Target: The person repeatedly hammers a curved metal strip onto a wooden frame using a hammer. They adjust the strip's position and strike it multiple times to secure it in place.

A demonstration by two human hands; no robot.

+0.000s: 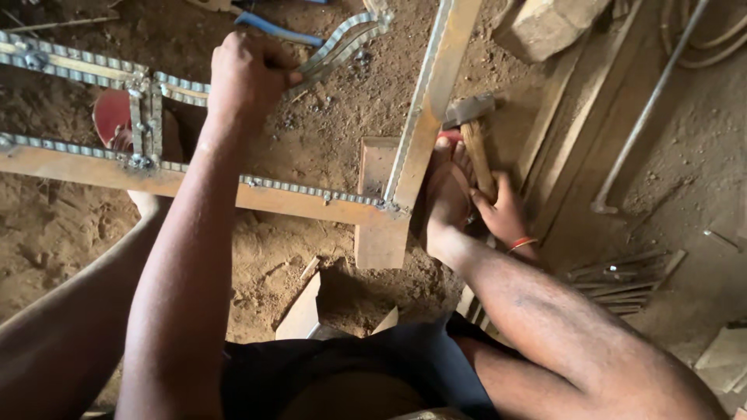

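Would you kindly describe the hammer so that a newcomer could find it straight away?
Start at the long rusty steel bar running down the middle of the sandy floor. Just right of it, beside the person's foot, the right hand grips the hammer. Its wooden handle and blocky grey head set it apart from the flat metal strips around it.

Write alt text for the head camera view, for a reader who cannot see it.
Seen from above, a person's left hand grips a scalloped metal strip on a flat steel frame lying on sandy ground, while the right hand holds a wooden-handled hammer beside it. A foot presses near the frame's corner.
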